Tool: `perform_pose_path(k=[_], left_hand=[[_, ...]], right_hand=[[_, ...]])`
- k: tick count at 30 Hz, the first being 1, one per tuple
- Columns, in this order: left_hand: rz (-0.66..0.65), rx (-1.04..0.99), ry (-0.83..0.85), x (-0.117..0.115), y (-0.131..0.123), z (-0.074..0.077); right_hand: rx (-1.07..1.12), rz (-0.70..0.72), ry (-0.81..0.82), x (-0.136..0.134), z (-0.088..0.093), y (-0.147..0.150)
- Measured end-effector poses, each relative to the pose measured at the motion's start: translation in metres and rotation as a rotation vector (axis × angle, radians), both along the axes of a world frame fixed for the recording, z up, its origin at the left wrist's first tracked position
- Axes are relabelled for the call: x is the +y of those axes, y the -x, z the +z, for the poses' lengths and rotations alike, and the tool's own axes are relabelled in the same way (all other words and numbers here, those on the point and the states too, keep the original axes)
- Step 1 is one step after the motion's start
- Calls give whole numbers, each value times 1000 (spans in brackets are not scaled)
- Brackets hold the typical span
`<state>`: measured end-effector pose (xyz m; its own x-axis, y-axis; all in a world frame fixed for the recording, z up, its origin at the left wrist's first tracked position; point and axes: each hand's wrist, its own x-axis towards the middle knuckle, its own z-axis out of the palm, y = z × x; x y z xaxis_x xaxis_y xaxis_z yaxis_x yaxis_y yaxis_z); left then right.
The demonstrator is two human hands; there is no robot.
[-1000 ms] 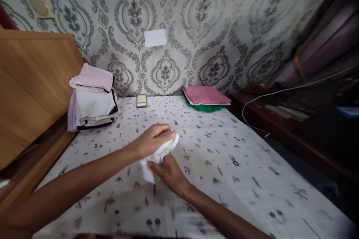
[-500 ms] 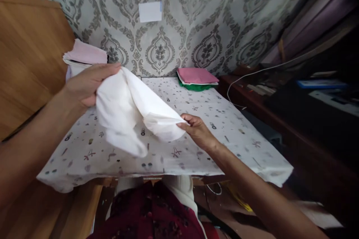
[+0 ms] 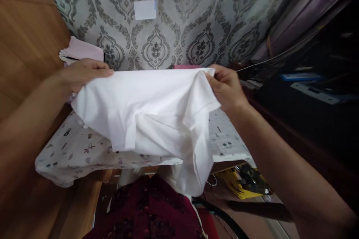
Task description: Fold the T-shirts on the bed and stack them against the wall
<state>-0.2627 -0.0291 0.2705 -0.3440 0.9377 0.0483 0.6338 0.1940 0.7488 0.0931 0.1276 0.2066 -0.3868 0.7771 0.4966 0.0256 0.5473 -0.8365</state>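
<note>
A wooden panel (image 3: 28,30) stands by the left edge of the desk (image 3: 67,160), which wears a printed white cover. Near the desk's far left corner rises a stack of folded fabric topped in pink (image 3: 82,49), its lower part blocked by the left hand (image 3: 84,73). Toward the far edge, right of centre, only a strip of a deep-pink folded fabric (image 3: 186,67) shows, since the raised white cloth (image 3: 123,97) hides the rest (and much of the desk's middle too). Below the near edge, to the right, lies something yellow (image 3: 235,185).

Both hands are closed on the white cloth: the left grip pinches its upper left end, thumb along the top, and the right hand (image 3: 230,87) nips the upper right corner between thumb and fingers.

The cloth is up over the desk's near part, its long axis running left to right, roughly parallel to the near edge. The top border is stretched straight; loose folds hang down, the right-hand one dropping past the near edge.
</note>
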Motion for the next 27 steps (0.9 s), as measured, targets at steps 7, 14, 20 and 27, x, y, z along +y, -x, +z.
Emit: perform_pose_path(k=[7,14,20,27], left_hand=[[-9,220,-40,46,29,-99],[10,308,208,6,55,-157],[20,99,288,-38,66,-166],[89,-39,292,-43,55,-163]], right_hand=[[-610,-166,-215,28,-91,44],[-800,611,-648,-80,-123,108],[-706,658,-398,-77,-123,144],[-84,494,514,-29,-119,138]])
